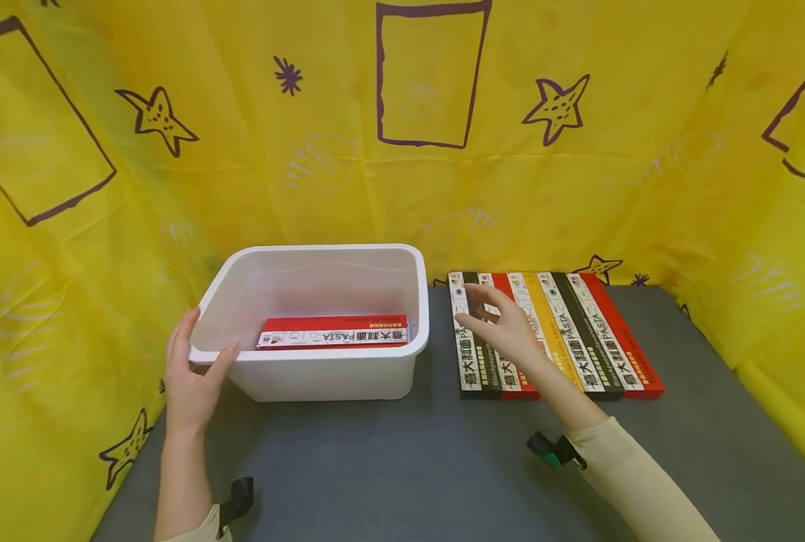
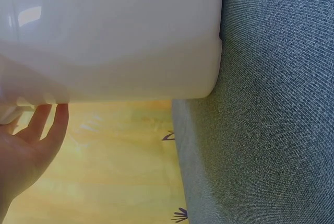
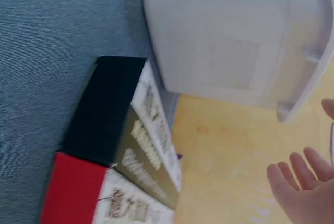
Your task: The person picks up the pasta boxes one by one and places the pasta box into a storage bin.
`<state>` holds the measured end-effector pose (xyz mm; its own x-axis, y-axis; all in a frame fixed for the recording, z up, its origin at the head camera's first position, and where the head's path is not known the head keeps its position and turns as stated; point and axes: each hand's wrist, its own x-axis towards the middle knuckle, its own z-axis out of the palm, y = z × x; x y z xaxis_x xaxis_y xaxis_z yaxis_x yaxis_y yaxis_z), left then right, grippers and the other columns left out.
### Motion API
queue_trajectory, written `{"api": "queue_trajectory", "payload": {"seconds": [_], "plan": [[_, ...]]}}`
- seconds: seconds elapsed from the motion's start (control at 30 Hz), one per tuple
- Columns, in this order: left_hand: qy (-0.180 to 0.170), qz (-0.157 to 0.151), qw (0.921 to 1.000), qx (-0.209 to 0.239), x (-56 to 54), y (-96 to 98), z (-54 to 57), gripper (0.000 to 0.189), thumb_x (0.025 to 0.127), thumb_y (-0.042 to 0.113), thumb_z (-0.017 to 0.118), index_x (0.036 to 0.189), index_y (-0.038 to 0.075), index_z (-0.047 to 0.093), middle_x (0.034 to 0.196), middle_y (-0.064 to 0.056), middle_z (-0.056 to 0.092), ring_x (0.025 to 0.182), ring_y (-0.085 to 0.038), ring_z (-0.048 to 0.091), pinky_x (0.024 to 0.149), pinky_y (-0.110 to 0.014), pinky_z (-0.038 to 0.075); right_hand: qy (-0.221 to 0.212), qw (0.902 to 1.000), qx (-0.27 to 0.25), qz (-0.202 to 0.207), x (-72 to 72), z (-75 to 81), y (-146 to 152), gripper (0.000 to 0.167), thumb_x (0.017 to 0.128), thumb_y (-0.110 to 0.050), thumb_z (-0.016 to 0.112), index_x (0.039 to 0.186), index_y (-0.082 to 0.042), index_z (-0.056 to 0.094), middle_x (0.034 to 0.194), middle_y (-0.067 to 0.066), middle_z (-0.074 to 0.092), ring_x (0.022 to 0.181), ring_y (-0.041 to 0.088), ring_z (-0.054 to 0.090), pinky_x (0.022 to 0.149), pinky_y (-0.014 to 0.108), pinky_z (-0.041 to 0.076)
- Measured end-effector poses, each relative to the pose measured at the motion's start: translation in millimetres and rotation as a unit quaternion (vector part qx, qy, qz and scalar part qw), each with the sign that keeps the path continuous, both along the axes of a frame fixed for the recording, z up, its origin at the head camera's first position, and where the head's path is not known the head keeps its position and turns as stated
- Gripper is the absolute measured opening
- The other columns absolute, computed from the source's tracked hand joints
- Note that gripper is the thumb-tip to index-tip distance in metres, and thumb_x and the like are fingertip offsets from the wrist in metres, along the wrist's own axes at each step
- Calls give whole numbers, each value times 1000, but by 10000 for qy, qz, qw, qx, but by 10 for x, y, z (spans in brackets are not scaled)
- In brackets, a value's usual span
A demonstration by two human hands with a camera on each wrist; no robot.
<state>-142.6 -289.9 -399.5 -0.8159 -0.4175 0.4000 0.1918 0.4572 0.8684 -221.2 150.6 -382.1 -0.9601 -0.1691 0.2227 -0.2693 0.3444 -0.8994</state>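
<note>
A white plastic bin (image 1: 327,376) stands on the left part of the table. My left hand (image 1: 196,376) holds its near left corner, thumb at the front rim and fingers along the left side. Inside the bin lies a red and white pasta box (image 1: 334,333). To the right, several pasta boxes (image 1: 565,331) in black, red and yellow lie side by side in a row. My right hand (image 1: 504,324) is over the left end of that row, thumb and fingers apart, holding nothing. In the right wrist view, a black pasta box (image 3: 104,109) is at the row's end, facing the bin.
Grey cloth covers the table (image 1: 375,467). Yellow fabric (image 1: 334,188) with drawn stars and frames hangs behind and at both sides, close to the bin and the boxes. Each wrist wears a small dark strap (image 1: 239,497).
</note>
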Motion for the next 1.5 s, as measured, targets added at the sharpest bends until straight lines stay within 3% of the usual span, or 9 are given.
{"api": "queue_trajectory", "payload": {"seconds": [0.23,0.5,0.9,1.03,1.2,1.37,1.5], "plan": [[5,-6,10000,32,5,-2,11,71,83,18,72,148,24,44,151,4,36,132,-20,35,110,-42,28,-284,9993,-218,-97,74,-121,164,58,85,-28,76,137,-14,54,137,7,53,129,26,46,106,47,37],[52,19,10000,-4,-3,-7,-9,71,82,15,72,147,21,45,151,2,37,131,-21,36,108,-35,30,-711,9967,-280,-280,158,-287,360,62,87,-32,74,141,-13,50,141,12,50,130,34,44,101,49,40],[16,38,10000,34,-4,-5,-33,72,82,16,72,148,21,44,152,1,36,132,-21,35,110,-38,27,-1037,9923,-91,-675,287,-475,646,64,89,-31,71,143,-8,46,142,16,49,129,34,44,100,53,37],[42,21,10000,26,2,0,-25,71,82,16,72,148,22,44,152,2,36,133,-21,34,111,-39,26,-913,9927,3,-782,314,-527,756,65,89,-31,71,143,-5,46,141,17,50,127,34,46,97,48,38],[-49,34,9999,84,14,9,-9,70,84,19,71,148,26,43,151,4,36,131,-20,36,110,-42,29,-1083,9893,187,-963,375,-565,900,69,89,-37,70,145,-7,43,143,16,47,128,33,43,94,42,39],[-26,17,10000,51,9,14,-1,69,84,20,70,148,27,43,150,5,36,130,-19,36,110,-43,29,-1123,9864,227,-1175,427,-569,1021,68,91,-35,69,146,-5,41,144,17,45,130,33,41,89,25,42],[-31,12,10000,43,11,21,-1,69,85,21,70,148,27,42,150,5,36,129,-19,36,110,-43,29,-1105,9852,200,-1298,460,-576,1101,68,92,-33,68,147,-5,40,145,17,45,130,32,41,88,24,39]]}}
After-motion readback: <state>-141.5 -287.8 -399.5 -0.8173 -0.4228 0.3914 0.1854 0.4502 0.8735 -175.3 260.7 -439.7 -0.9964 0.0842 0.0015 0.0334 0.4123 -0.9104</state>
